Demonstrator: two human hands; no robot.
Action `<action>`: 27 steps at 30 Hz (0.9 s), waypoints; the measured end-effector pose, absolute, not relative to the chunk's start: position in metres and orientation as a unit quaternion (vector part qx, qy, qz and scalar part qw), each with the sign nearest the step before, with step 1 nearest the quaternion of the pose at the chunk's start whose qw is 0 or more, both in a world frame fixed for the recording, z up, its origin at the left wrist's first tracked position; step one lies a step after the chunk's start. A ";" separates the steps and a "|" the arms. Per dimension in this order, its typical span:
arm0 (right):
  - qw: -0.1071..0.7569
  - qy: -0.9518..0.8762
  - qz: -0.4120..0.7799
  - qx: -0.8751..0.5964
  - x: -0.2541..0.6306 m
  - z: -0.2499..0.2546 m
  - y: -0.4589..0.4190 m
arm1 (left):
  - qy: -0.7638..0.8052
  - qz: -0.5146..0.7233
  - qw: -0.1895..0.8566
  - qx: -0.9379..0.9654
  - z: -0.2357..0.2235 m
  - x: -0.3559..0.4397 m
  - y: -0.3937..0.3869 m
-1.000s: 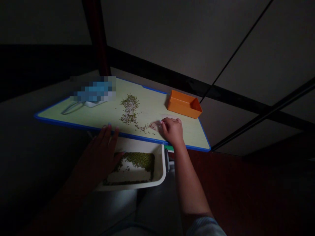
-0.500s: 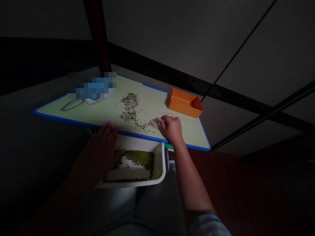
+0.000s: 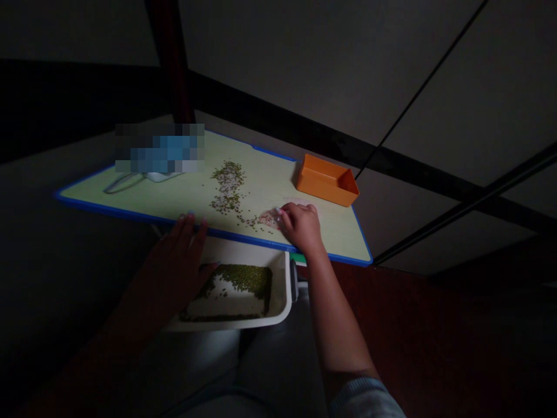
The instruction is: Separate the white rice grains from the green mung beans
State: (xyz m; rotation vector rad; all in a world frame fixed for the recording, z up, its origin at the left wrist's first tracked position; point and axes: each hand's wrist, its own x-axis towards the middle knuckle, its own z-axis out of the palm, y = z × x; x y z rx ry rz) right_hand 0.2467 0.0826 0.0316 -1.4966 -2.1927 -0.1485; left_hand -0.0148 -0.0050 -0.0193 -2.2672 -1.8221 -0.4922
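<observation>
A pale green board with a blue rim [image 3: 348,235] carries a scatter of green and pinkish beans [image 3: 228,186]. My right hand [image 3: 300,226] rests on the board with fingers curled, its fingertips against a small pile of pinkish beans [image 3: 267,218]. My left hand [image 3: 183,261] lies with fingers stretched over the left rim of a white tray [image 3: 282,290], its fingertips touching the board's near edge. The tray sits below the board and holds green beans [image 3: 246,278]. Whether the right fingers pinch anything is hidden.
An orange box [image 3: 326,180] stands at the board's far right corner. A white object with a cord [image 3: 130,180], partly blurred out, lies at the far left. Dark surroundings and a red-brown floor [image 3: 413,325] lie to the right.
My right hand has slid slightly left along the board, pushing the pinkish pile towards the scattered beans. The left hand stays on the tray.
</observation>
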 end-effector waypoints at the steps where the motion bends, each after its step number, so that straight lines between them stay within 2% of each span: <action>1: 0.242 -0.801 -0.053 -0.545 0.247 0.032 0.082 | -0.616 -0.167 0.093 -0.765 -0.019 -0.015 -0.005; 27: 0.238 -0.800 -0.046 -0.548 0.247 0.032 0.083 | -0.620 -0.146 0.098 -0.764 -0.016 -0.011 -0.005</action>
